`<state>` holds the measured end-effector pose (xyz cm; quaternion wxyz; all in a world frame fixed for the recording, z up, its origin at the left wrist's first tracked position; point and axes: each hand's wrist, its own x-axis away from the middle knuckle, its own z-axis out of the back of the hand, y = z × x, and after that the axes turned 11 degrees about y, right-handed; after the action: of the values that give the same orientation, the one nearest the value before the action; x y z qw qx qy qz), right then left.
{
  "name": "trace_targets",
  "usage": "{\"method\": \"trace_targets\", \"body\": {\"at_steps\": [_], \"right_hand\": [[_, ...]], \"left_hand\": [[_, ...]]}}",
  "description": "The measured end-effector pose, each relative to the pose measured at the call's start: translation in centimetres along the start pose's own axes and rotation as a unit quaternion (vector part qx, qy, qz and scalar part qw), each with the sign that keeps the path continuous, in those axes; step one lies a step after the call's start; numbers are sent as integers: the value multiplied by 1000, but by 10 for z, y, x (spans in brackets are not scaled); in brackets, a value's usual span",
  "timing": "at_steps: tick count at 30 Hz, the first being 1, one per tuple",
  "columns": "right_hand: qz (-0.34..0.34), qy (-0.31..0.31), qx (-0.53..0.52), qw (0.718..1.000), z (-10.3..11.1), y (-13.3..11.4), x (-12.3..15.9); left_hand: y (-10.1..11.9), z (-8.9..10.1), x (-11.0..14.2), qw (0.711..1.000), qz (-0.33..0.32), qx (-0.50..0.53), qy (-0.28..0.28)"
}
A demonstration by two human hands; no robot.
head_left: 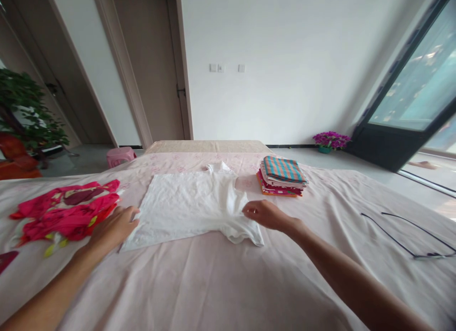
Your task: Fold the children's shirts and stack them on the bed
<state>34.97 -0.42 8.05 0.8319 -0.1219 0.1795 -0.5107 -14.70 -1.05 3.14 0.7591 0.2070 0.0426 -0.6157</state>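
A white T-shirt lies spread sideways on the pale pink bed sheet, its hem to the left and its neck and sleeves to the right. The cloth is rumpled around the neck. At the hem is my left hand, thumb and fingers apart, with no cloth visibly gripped. My right hand is closed at the neck end, its curled fingertips pinching the shirt's edge. Behind that hand stands a stack of folded clothes, topped by a blue and orange checked piece.
A loose heap of pink and red clothes lies beside my left hand. Black-framed glasses rest on the sheet at the right. Beyond are a pink stool, a pot of purple flowers and a leafy plant.
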Motion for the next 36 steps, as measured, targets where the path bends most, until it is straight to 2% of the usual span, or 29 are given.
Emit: {"method": "trace_targets", "body": {"at_steps": [1, 3, 6, 8, 10, 13, 16, 19, 23, 26, 29, 31, 34, 36], "right_hand": [[-40, 41, 25, 998, -2, 6, -12], [-127, 97, 80, 984, -10, 15, -37], [-229, 109, 112, 961, -28, 20, -68], [-247, 111, 113, 956, -39, 21, -79], [-242, 120, 110, 956, -48, 22, -82], [-235, 140, 108, 956, -53, 30, -73], [-241, 139, 119, 953, -49, 41, -58], [-239, 108, 137, 955, -42, 45, -49], [-203, 118, 189, 954, -33, 30, -58], [-132, 141, 187, 963, -34, 8, -79], [-56, 108, 141, 982, -50, -15, -104], [-23, 73, 120, 990, -68, -26, -119], [-32, 19, 106, 994, -93, -30, -132], [-42, 3, 115, 992, -104, -24, -135]], "left_hand": [[8, 1, -2, 998, -19, -52, 3], [30, -2, -4, 997, -37, -63, 7], [68, -16, -8, 997, -77, -18, -1], [87, -30, -9, 994, -112, -4, 11], [98, -45, -8, 992, -125, -16, 23], [102, -61, -2, 991, -110, -70, 28], [99, -66, 7, 988, -98, -116, 13], [98, -63, 11, 987, -94, -134, -3], [106, -58, 4, 987, -87, -135, -20], [122, -57, -10, 987, -114, -112, -18], [146, -64, -25, 986, -157, -54, -1], [162, -74, -32, 984, -175, -10, -10], [177, -93, -41, 983, -180, 11, -44], [176, -103, -47, 982, -184, -3, -51]]}}
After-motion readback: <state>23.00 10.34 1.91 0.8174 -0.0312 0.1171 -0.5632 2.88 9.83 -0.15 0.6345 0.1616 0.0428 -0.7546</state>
